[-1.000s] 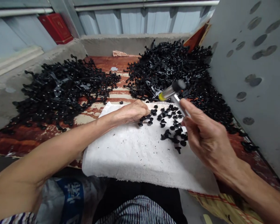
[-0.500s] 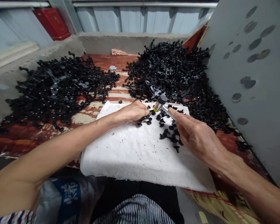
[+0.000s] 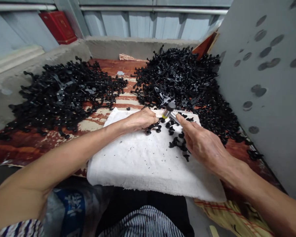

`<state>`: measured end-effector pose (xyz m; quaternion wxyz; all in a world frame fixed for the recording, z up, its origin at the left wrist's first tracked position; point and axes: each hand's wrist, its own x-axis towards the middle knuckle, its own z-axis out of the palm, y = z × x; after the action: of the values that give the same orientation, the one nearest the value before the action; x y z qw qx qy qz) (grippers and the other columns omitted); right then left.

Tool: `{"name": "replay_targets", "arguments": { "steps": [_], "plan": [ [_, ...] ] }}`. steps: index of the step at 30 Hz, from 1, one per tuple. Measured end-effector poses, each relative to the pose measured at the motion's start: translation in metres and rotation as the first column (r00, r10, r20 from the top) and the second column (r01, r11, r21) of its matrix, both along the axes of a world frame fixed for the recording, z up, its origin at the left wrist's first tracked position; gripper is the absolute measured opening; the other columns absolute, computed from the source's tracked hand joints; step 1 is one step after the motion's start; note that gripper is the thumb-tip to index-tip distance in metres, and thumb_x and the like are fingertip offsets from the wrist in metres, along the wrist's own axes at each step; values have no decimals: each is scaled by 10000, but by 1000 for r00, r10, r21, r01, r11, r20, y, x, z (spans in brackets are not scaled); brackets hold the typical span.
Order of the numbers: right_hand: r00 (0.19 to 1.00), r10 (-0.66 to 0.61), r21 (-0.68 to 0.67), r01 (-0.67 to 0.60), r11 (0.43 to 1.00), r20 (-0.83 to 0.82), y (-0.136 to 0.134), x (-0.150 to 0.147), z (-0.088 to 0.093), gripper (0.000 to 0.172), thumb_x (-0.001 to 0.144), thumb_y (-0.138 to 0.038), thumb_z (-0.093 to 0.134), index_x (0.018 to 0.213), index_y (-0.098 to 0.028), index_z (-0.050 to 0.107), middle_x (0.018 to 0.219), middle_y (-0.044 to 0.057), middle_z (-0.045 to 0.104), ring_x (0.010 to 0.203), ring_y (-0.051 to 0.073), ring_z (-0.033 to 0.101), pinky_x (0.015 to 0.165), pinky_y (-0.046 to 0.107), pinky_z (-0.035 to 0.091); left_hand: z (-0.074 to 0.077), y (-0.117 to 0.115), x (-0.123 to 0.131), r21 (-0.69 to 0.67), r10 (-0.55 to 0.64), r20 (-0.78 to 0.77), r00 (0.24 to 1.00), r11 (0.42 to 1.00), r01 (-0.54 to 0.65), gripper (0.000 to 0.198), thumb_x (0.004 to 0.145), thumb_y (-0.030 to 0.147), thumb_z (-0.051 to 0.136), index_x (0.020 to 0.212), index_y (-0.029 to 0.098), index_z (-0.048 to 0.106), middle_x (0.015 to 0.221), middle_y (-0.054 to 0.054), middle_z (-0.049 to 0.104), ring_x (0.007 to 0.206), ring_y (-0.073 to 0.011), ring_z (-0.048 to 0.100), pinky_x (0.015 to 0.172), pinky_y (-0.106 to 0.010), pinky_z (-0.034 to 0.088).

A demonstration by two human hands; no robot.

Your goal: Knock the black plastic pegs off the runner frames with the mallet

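Note:
My right hand (image 3: 202,138) is closed around the metal handle of a small two-faced hammer (image 3: 171,112), index finger lying along the handle. The hammer's black face points up, and its yellow face is down by the small black parts on the cloth. My left hand (image 3: 144,119) is closed in a pinch just left of the hammer head, at the end of a black plastic piece (image 3: 162,120); the fingers hide most of it. Small black mushroom-shaped parts (image 3: 179,144) lie loose beside my right hand. Under both hands spreads a white cloth (image 3: 143,168) dotted with dark specks.
Heaps of black plastic pieces lie on the worn red-brown tabletop (image 3: 93,122): a left pile (image 3: 64,95) and a larger right pile (image 3: 182,75). A grey panel (image 3: 266,108) stands along the right. A red box (image 3: 59,28) sits at the back left.
The whole view has shifted slightly. Both hands and the hammer stay in nearly the same place over the cloth, grips unchanged.

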<state>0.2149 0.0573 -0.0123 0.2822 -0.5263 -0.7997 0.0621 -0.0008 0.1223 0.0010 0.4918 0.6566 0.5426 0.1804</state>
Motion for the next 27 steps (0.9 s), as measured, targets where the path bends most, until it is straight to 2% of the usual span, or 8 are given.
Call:
{"name": "replay_targets", "arguments": {
  "steps": [3, 6, 8, 10, 12, 18, 23, 27],
  "plan": [
    [1000, 8, -36, -9, 999, -9, 4, -1, 8, 461, 883, -238, 418, 1297, -184, 615, 851, 79, 693, 663, 200, 620, 601, 330, 509, 3, 0, -2, 67, -87, -53, 995, 994, 91, 332, 814, 159, 510, 514, 189, 374, 486, 54, 315, 436, -59, 281, 436, -224, 183],
    [965, -28, -145, -10, 989, -259, 5, -7, 19, 287, 876, -319, 495, 1073, -189, 659, 710, 17, 601, 554, 140, 518, 512, 270, 431, 12, -7, -1, 164, -292, -68, 954, 940, 300, 313, 815, 208, 519, 525, 175, 405, 525, 50, 328, 481, -63, 293, 459, -222, 196],
    [903, -86, -370, -84, 925, -421, 3, -12, 22, 191, 823, -373, 567, 889, -198, 610, 566, -47, 469, 444, 102, 408, 422, 239, 356, 19, -16, 0, 182, -438, -58, 897, 879, 441, 314, 823, 256, 519, 542, 174, 408, 530, 58, 315, 493, -63, 282, 470, -219, 204],
    [818, -186, -568, -196, 799, -544, -1, -18, 19, 207, 775, -408, 603, 805, -217, 529, 483, -95, 371, 369, 78, 314, 355, 221, 292, 22, -26, 0, 203, -470, -72, 880, 857, 474, 307, 830, 299, 511, 564, 175, 423, 528, 61, 330, 496, -67, 291, 474, -218, 216],
    [738, -271, -634, -265, 727, -619, -7, -21, 14, 233, 745, -419, 617, 789, -231, 487, 453, -115, 342, 346, 70, 277, 324, 209, 267, 20, -35, -4, 266, -347, -71, 935, 897, 353, 285, 836, 338, 508, 607, 172, 471, 550, 54, 395, 510, -73, 336, 483, -213, 243],
    [693, -302, -600, -234, 765, -655, -28, -28, 3, 252, 777, -462, 570, 803, -230, 474, 465, -90, 444, 353, 77, 350, 333, 199, 265, -12, -38, -16, 306, 141, 37, 989, 941, -146, 120, 804, 204, 496, 691, 171, 518, 575, 46, 510, 500, -81, 430, 497, -202, 317],
    [753, -262, -621, -239, 746, -604, -39, -37, 2, 253, 794, -453, 565, 862, -216, 509, 516, -66, 521, 365, 78, 377, 341, 211, 274, -22, -31, -17, 439, 258, 167, 951, 844, -307, 133, 848, 208, 498, 725, 169, 528, 607, 48, 518, 532, -71, 449, 497, -180, 330],
    [768, -281, -678, -256, 689, -575, -40, -48, 2, 182, 747, -323, 608, 852, -219, 503, 564, -73, 523, 366, 63, 379, 331, 199, 259, -14, -33, -10, 218, 342, 342, 875, 877, -428, 172, 872, 179, 461, 705, 173, 507, 550, 73, 464, 400, -39, 348, 401, -170, 274]
  ]
}}
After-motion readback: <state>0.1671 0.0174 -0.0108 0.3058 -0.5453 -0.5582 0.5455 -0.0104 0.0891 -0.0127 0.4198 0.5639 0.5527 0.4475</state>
